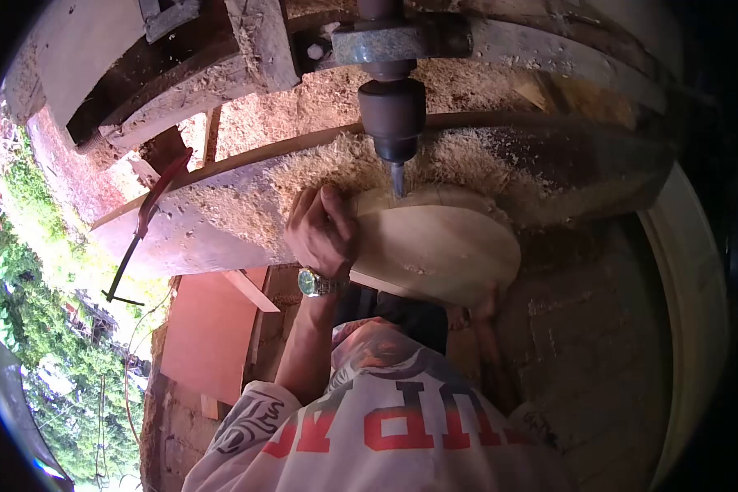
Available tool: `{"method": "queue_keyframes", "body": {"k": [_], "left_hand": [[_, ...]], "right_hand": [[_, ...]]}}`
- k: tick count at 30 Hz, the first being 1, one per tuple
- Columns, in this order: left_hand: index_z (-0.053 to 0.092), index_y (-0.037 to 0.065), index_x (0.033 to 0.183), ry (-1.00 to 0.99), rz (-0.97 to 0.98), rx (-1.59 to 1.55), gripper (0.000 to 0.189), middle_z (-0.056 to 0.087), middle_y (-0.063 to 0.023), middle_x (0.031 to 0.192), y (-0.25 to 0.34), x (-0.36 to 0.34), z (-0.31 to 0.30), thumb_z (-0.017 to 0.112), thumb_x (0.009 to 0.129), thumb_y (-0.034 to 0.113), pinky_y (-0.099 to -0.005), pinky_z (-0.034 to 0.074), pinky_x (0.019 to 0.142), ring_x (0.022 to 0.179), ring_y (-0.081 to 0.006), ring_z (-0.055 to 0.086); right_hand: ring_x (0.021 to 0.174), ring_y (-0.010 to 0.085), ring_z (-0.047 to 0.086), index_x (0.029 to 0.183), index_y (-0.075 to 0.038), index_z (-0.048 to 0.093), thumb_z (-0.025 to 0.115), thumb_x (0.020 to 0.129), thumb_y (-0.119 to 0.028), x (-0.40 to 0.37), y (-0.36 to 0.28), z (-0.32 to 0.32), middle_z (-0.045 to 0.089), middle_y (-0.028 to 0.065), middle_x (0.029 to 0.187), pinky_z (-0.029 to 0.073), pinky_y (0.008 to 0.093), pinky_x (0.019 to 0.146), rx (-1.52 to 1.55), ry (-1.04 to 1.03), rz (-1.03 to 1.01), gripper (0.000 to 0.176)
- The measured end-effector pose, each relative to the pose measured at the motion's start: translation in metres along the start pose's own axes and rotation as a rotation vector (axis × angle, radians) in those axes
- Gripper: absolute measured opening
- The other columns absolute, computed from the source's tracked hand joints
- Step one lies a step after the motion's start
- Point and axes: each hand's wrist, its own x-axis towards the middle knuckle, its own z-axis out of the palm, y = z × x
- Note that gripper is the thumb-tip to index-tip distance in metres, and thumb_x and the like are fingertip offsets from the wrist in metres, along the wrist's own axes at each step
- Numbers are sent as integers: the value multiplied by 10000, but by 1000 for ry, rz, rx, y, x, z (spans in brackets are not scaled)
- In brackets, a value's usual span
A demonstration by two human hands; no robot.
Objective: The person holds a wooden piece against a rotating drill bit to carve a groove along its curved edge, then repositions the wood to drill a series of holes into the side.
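A pale wooden piece with a rounded right end (435, 242) lies on the plank bench, its near part jutting out over the front edge. My left hand (321, 230), with a watch at the wrist, is closed on its left end, fingers curled. At its lower right edge is my right hand (485, 302), dim and largely hidden by the wood, gripping from below. A drill bit (398, 179) in a dark chuck (393, 115) points down at the wood's far edge, the tip right at it.
Sawdust and shavings (336, 160) cover the plank bench (221, 238) around the bit. A hacksaw with a red frame (157, 197) hangs over the bench's left part. Below it stands a reddish board (209, 332). A metal bearing block (385, 43) holds the spindle above.
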Motion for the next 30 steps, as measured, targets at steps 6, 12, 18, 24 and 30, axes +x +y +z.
{"method": "queue_keyframes", "body": {"k": [6,12,18,24,30], "left_hand": [[675,37,765,0,14,-13,356,651,-187,769,4,4,-1,477,1040,147,-505,519,666,732,-413,649],[686,34,790,-24,59,-25,418,661,-207,785,-2,2,-1,430,1074,203,-518,496,668,741,-437,648],[662,26,885,-133,32,28,315,664,-207,946,-4,-12,-8,451,1064,176,-555,515,768,889,-453,648],[739,5,1035,-95,112,-17,313,708,-216,1027,-33,-37,0,514,1059,221,-531,543,830,951,-448,665],[802,46,1124,114,170,-158,310,774,-126,1122,-41,-47,0,642,1033,296,-455,535,953,1036,-357,691]], "right_hand": [[1396,343,508,1581,-27,411,558,1081,-367,-5,-15,14,496,163,1545,426,518,1161,52,20,35,622],[1325,321,560,1467,29,560,535,1103,-338,-11,-1,11,570,177,1485,448,451,1123,-91,191,7,518],[1283,299,579,1457,34,563,547,1106,-399,0,28,-28,589,167,1451,449,455,1120,-659,128,-264,558],[1108,248,621,1314,59,652,600,1063,-456,-24,-28,62,682,137,1241,493,403,982,-428,118,-172,575],[1083,239,618,1282,52,669,601,1057,-421,-25,-46,97,689,130,1200,493,392,958,-362,140,-153,529]]}}
